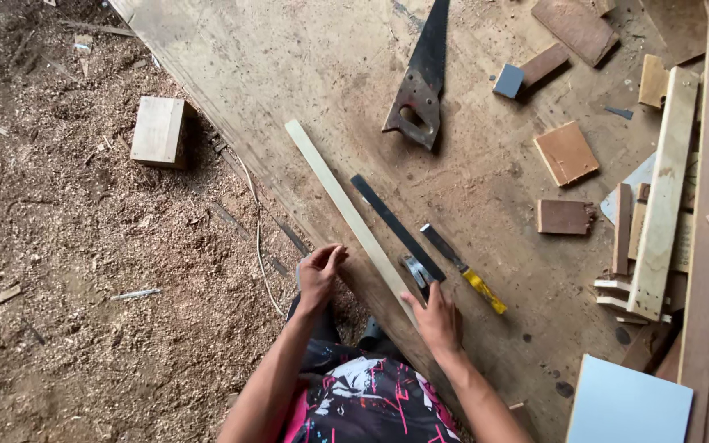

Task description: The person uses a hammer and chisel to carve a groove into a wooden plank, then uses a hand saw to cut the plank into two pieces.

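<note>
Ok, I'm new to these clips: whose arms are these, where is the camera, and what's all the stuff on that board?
There is no machine here. The one picture comes from a camera worn on a person's head, looking down at their own bare arms. The left hand rests at the near edge of a big plywood board lying over a sawdust-covered floor. The right hand lies on the board, at the near end of a long pale wood strip. Neither hand clearly grips anything. Beside the strip lie a dark metal square and a yellow-handled chisel. Further off is a handsaw, with wood offcuts and planks to the right.
</note>
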